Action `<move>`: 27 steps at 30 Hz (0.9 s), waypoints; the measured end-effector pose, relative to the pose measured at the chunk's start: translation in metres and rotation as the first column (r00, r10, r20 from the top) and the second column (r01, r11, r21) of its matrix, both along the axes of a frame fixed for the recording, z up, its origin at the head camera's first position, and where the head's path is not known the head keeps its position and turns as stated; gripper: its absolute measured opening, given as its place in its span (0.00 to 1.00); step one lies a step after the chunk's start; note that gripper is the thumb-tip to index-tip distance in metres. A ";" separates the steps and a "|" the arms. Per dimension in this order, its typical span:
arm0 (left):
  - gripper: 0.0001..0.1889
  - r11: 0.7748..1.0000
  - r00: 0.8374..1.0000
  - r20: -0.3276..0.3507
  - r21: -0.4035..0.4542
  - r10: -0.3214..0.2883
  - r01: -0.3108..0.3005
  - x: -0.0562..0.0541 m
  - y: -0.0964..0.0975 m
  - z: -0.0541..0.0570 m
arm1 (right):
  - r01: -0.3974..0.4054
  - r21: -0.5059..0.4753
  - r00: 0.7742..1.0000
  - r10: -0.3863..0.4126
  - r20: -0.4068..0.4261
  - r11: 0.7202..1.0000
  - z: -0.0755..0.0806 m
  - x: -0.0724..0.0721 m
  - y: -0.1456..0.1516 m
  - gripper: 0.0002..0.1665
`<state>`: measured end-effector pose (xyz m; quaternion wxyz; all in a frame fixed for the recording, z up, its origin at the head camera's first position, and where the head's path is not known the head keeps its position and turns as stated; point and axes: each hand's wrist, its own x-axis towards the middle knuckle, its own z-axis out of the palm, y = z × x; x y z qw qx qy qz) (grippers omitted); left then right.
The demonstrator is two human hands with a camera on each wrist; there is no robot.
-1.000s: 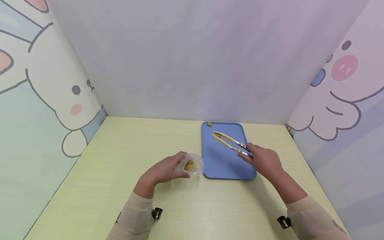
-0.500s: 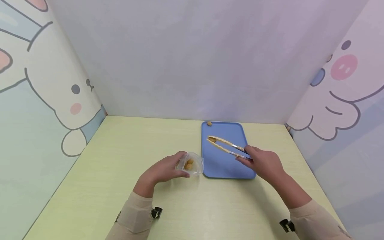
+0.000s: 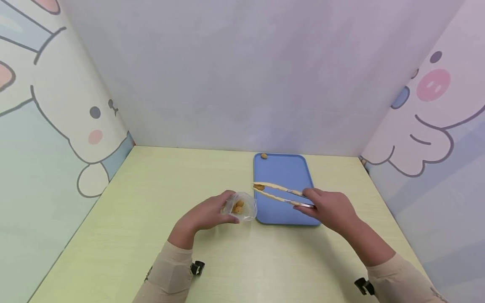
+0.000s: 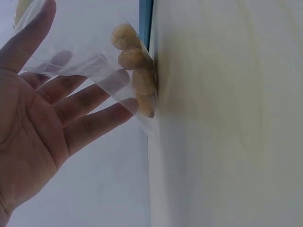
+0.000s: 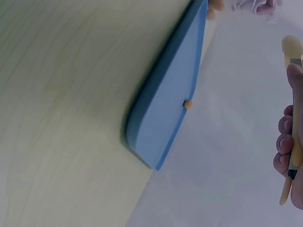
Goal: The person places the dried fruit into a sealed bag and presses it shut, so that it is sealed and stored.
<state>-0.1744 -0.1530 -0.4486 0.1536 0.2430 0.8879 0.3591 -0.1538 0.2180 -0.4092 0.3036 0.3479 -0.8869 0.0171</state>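
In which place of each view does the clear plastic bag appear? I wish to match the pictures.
Head: the clear plastic bag is below centre, in the left hand.
Left wrist: upper left, reaching towards the middle.
Right wrist: top edge, right of centre, cut off.
Shared landmark: the blue tray, only a narrow strip in the left wrist view.

Our left hand (image 3: pixel 208 214) holds a clear bag (image 3: pixel 249 210) with round brown pieces (image 3: pixel 238 207) inside; in our right hand (image 3: pixel 333 208) we grip tongs (image 3: pixel 273 185), a brown lump (image 3: pixel 259 187) between their tips, above the left edge of a blue tray (image 3: pixel 288 168); we see another piece (image 3: pixel 264 156) at the tray's far left corner.
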 end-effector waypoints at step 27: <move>0.36 1.000 1.000 -0.003 0.007 -0.007 0.007 0.000 -0.001 -0.001 | -0.148 0.161 0.986 0.133 0.098 0.976 0.011 0.003 -0.026 0.25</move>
